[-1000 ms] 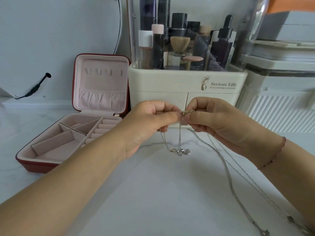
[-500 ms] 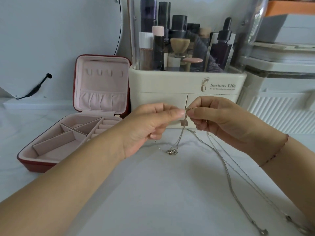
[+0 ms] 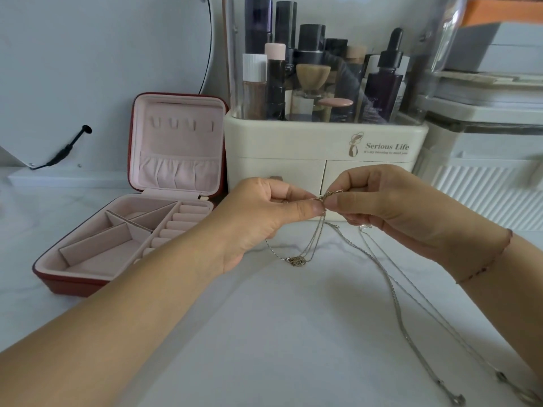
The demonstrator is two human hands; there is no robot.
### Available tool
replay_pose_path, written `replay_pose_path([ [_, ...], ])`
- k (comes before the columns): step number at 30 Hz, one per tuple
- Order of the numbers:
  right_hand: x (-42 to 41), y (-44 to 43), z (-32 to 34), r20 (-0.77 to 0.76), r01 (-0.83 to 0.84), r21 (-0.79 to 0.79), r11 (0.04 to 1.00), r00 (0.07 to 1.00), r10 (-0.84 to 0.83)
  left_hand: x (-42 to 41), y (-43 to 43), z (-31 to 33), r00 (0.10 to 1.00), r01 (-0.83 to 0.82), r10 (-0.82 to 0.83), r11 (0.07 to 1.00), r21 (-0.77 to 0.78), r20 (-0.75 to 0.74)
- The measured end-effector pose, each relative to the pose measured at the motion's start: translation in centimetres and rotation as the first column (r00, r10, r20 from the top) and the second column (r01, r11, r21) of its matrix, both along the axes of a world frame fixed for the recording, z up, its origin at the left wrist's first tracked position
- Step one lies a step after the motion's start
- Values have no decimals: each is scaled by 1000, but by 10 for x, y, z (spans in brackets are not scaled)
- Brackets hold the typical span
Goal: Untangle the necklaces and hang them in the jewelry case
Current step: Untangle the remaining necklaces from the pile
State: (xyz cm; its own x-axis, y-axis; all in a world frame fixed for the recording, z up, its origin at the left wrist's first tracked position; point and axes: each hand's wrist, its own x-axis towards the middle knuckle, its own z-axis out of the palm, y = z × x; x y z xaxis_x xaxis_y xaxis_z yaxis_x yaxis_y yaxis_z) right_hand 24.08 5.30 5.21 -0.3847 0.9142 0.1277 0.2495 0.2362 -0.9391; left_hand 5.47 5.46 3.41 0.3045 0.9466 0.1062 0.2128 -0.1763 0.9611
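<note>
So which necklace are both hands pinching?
The short gold-toned necklace with the pendant, held between left hand and right hand; the long silver chains trail across the table.

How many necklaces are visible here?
3, it seems. A gold necklace with a pendant is pinched between the left hand and the right hand. A thicker silver chain and a thinner silver chain trail over the table toward the lower right. The hands may hide more.

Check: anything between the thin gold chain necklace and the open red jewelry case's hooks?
Nothing visible: left hand and right hand pinch the thin gold chain necklace; the red jewelry case stands open leftward, hooks bare.
</note>
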Motion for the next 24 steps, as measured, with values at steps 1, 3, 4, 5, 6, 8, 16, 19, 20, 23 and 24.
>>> replay_pose_path([
  [1,0,0,0,-6,6,1,1000,1000,-6,0,1,-1,1000,7,-7,1000,-6,18],
  [3,0,2,-2,-11,15,-3,1000,1000,-15,-2,5,-3,995,20,-17,999,-36,101],
  [4,0,2,-3,-17,11,-12,1000,1000,-11,-3,7,-3,990,27,-18,998,-56,143],
  [5,0,2,-3,-30,7,-26,1000,1000,-8,-3,9,-3,984,31,-18,997,-73,177],
  [6,1,3,-3,-56,-4,-46,999,998,2,-4,10,-3,979,38,-20,996,-83,201],
  [8,3,4,-1,-167,-35,-114,993,986,15,-6,13,-4,976,35,-13,995,-97,216],
  [16,10,4,11,-578,-82,-249,965,812,-80,-6,18,-9,989,-55,69,993,-108,131],
  [19,11,3,14,-546,-39,-252,967,831,-109,-7,19,-10,988,-75,89,990,-116,124],
  [20,11,3,15,-515,-16,-253,967,849,-120,-7,20,-10,987,-83,99,989,-123,130],
  [23,14,4,14,-381,77,-249,966,909,-170,-9,20,-7,978,-106,131,983,-152,161],
  [24,15,4,14,-325,117,-233,965,926,-190,-11,21,-5,974,-104,134,981,-164,184],
])
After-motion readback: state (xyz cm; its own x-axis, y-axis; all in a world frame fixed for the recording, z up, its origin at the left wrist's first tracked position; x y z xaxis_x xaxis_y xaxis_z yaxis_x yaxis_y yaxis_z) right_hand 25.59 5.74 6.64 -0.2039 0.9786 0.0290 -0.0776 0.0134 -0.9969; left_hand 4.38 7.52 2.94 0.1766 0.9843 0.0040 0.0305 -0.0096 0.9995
